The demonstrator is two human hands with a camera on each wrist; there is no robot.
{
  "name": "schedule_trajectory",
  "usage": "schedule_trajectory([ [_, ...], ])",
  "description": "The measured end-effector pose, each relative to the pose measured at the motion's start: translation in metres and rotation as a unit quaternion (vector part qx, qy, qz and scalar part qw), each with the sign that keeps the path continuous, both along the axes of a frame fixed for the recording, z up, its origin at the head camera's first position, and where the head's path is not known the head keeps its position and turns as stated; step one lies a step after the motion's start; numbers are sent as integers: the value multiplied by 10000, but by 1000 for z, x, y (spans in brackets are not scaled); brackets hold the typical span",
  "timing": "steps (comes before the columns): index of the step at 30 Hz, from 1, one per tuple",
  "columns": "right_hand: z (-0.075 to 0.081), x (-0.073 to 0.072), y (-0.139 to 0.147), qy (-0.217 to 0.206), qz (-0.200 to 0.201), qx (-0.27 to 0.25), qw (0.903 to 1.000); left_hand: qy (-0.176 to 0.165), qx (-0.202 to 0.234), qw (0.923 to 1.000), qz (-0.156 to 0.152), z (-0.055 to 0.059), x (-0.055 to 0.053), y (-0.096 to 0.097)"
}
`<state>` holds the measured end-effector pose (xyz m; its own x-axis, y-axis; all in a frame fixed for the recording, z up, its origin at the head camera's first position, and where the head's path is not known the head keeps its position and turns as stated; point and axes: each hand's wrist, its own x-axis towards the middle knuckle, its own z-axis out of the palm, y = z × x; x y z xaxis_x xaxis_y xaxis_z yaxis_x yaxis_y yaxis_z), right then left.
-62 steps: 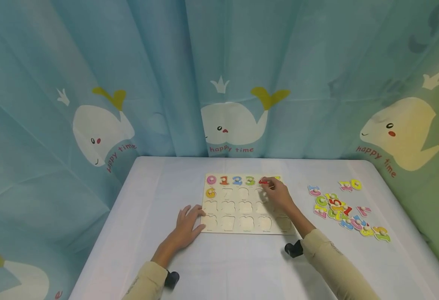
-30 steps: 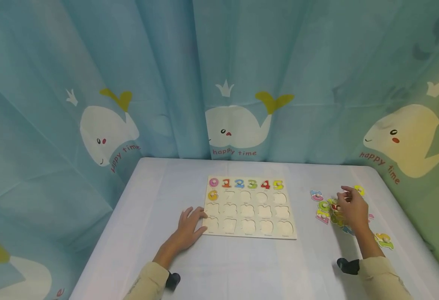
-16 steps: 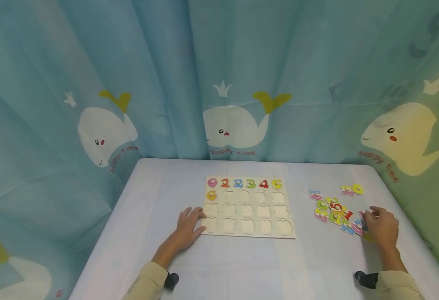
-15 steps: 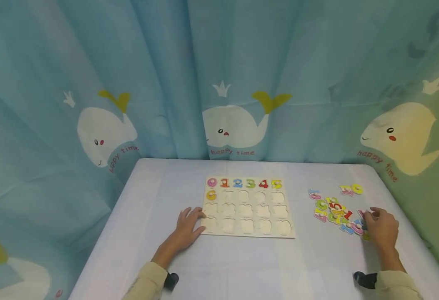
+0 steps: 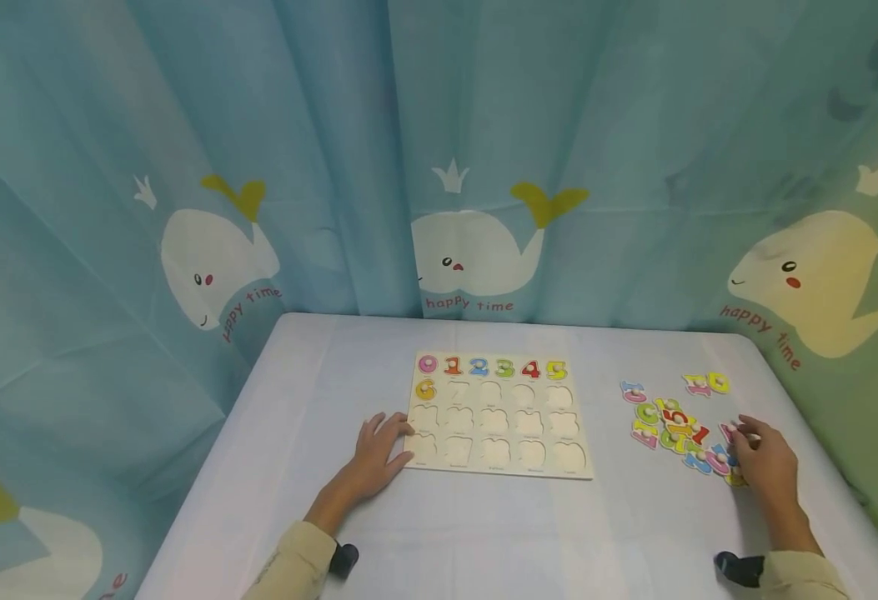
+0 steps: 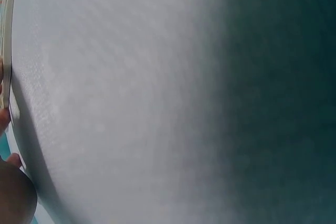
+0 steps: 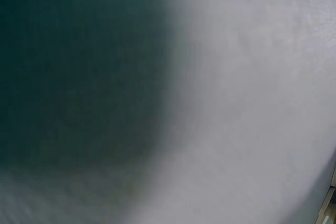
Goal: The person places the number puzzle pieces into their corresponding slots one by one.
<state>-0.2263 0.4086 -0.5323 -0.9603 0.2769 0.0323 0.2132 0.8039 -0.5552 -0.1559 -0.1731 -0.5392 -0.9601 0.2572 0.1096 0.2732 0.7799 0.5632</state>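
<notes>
Board: wooden number puzzle board [image 5: 500, 417] on desk [image 5: 484, 533].
Left hand [image 5: 377, 450]: fingers flat, spread, touching board's left edge.
Right hand [image 5: 765, 461]: right of board, fingers pinching a piece in the loose number pieces [image 5: 671, 421].

Head view looks down over table [image 5: 484, 533]; wrist views (blurred) skim it close

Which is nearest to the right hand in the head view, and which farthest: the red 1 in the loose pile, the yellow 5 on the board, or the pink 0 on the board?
From the right hand:
1. Red 1, in the loose pile just left of the hand.
2. Yellow 5, at the right end of the puzzle board's top row.
3. Pink 0, at the left end of that row.
</notes>
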Motion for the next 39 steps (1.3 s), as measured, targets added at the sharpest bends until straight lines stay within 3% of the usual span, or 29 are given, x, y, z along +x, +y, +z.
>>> schedule_trajectory([
  [4, 1, -1, -1, -84, 205, 71, 9997, 75, 15, 10000, -43, -1, 1, 0],
  [10, 0, 0, -1, -121, 120, 57, 9998, 161, 25, 9998, -70, 0, 2, 0],
  [21, -6, 0, -1, -81, 20, 5, 10000, 39, 15, 10000, -31, 6, 2, 1],
  [30, -8, 3, -1, -274, 127, -226, 9993, -5, 106, 9999, -2, 6, 2, 1],
  [39, -8, 0, -5, -167, -18, -178, 9997, -157, 72, 9998, 64, 5, -1, 1],
])
